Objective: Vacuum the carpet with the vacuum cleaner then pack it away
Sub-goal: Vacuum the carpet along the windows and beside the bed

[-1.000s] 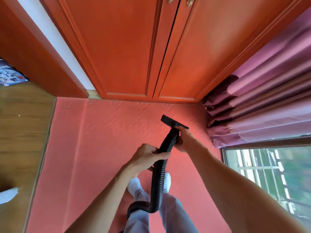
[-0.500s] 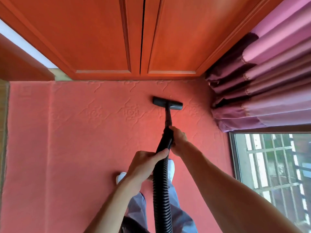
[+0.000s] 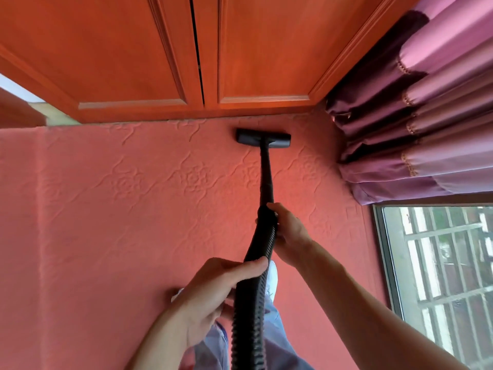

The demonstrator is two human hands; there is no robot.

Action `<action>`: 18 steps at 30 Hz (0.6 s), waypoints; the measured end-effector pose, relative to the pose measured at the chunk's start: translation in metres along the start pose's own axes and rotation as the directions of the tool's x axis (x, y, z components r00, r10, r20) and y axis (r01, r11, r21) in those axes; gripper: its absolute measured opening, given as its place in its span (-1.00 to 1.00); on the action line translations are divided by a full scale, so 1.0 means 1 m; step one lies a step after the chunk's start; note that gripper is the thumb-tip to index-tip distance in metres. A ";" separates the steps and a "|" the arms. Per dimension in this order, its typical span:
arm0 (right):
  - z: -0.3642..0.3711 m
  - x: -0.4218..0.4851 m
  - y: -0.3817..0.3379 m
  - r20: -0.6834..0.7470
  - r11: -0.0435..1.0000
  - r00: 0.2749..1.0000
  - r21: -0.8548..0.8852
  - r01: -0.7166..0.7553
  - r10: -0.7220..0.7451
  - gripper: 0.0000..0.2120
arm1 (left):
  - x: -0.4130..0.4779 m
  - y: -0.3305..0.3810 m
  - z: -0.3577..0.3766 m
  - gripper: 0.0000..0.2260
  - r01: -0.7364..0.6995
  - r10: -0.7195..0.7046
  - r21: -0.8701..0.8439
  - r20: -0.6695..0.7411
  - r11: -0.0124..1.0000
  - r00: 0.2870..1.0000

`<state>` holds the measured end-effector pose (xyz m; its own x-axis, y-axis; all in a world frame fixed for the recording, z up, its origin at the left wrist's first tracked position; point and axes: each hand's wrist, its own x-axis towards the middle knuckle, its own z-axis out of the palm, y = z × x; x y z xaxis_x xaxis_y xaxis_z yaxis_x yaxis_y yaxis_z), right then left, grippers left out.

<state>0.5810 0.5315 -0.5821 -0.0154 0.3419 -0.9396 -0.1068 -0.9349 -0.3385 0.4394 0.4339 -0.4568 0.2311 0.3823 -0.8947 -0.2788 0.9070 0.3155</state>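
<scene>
While its flat nozzle [image 3: 263,138] is lying crosswise on the red carpet [image 3: 106,209] just short of the wooden cabinet doors [image 3: 197,54], the black wand [image 3: 266,177] is pointing straight away from the person. Right hand [image 3: 289,233] is gripping the ribbed hose [image 3: 253,303] near the wand, left hand [image 3: 213,295] is gripping the hose lower; purple curtains [image 3: 416,124] are hanging to the right.

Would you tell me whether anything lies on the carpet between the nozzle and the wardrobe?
Nothing visible does. The nozzle sits on the carpet just short of the wardrobe, with only bare carpet between. The curtain hangs off to its right, apart from it.
</scene>
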 end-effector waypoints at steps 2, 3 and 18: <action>-0.011 -0.016 0.001 0.078 1.000 0.997 -0.001 -0.028 0.028 -0.77 | -0.011 0.003 -0.008 -0.49 -0.010 0.005 0.055 0.093 0.998 0.996; -0.015 -0.022 0.001 0.101 0.999 0.994 0.013 -0.032 0.031 -0.78 | -0.016 0.006 -0.010 -0.47 -0.021 0.011 0.084 0.114 0.996 0.993; 0.011 0.015 -0.017 0.026 0.999 0.999 -0.022 0.024 -0.023 -0.66 | 0.034 -0.036 -0.005 -0.57 -0.162 0.162 0.003 -0.037 0.987 0.986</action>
<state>0.5716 0.5540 -0.5897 -0.0392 0.3660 -0.9298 -0.0848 -0.9284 -0.3618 0.4532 0.4138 -0.5003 0.1483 0.5174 -0.8428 -0.3096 0.8336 0.4573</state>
